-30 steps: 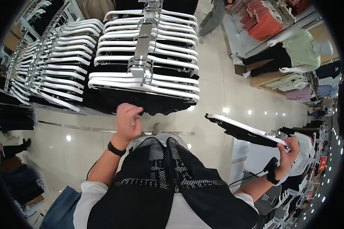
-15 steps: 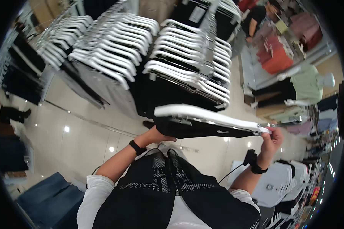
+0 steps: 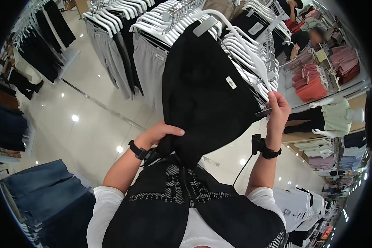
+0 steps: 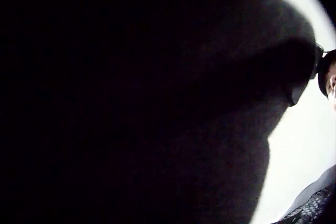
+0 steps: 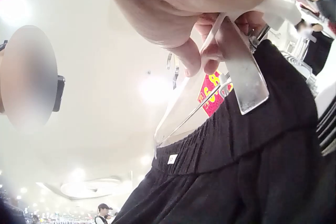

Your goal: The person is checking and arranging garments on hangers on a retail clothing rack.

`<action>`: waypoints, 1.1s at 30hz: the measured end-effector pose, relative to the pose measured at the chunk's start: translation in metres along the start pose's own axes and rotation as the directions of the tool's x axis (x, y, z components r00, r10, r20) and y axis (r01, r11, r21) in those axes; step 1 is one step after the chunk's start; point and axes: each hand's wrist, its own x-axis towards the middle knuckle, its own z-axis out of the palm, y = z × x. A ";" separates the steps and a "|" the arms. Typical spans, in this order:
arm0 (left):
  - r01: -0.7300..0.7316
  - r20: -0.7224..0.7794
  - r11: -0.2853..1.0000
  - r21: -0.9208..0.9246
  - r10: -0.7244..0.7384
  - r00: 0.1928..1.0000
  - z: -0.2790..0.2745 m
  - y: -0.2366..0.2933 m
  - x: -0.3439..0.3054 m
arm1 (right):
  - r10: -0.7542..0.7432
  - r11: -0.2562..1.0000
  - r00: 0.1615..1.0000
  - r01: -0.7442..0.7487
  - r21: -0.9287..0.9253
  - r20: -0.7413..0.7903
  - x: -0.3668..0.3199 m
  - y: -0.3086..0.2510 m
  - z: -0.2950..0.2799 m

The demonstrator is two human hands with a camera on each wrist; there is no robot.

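Observation:
Black trousers with a gathered elastic waistband and a small white label hang from a white clip hanger, held up before my chest. My right hand pinches one end of this hanger between thumb and fingers. In the right wrist view, a broad metallic clip grips the waistband just below that hand. My left hand holds the left edge of the trousers lower down, thumb lying across the front and fingers hidden behind the cloth. Dark fabric fills most of the left wrist view.
Behind the trousers stands a rack of white hangers with grey trousers and other garments. Folded jeans lie at lower left. To the right are a mannequin and red garments. Other people stand at the upper right.
The hanger has gone from lying nearly flat at the right to being raised and tilted across the rack, with the trousers spread facing me. My left hand has come onto the cloth.

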 end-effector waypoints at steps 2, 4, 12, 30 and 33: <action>-0.002 -0.001 1.000 0.008 0.002 1.000 -0.001 0.002 -0.016 | -0.005 1.000 1.000 0.005 0.010 0.008 -0.009 -0.007 0.008; -0.009 -0.018 1.000 0.000 0.009 1.000 -0.004 -0.004 -0.022 | -0.005 1.000 1.000 0.005 -0.001 0.002 -0.018 -0.016 0.015; -0.208 -0.247 0.844 0.495 0.367 0.897 -0.041 -0.036 -0.022 | -0.185 0.980 0.943 0.199 -0.020 0.278 -0.086 -0.042 -0.004; 0.048 -0.290 0.831 0.554 0.139 0.947 -0.116 -0.155 -0.019 | -0.318 0.916 0.776 0.399 -0.034 0.545 -0.138 -0.022 -0.020; 0.071 -0.304 0.834 0.547 0.119 0.945 -0.118 -0.155 -0.005 | -0.253 0.958 0.768 0.282 0.045 0.588 -0.137 -0.016 -0.022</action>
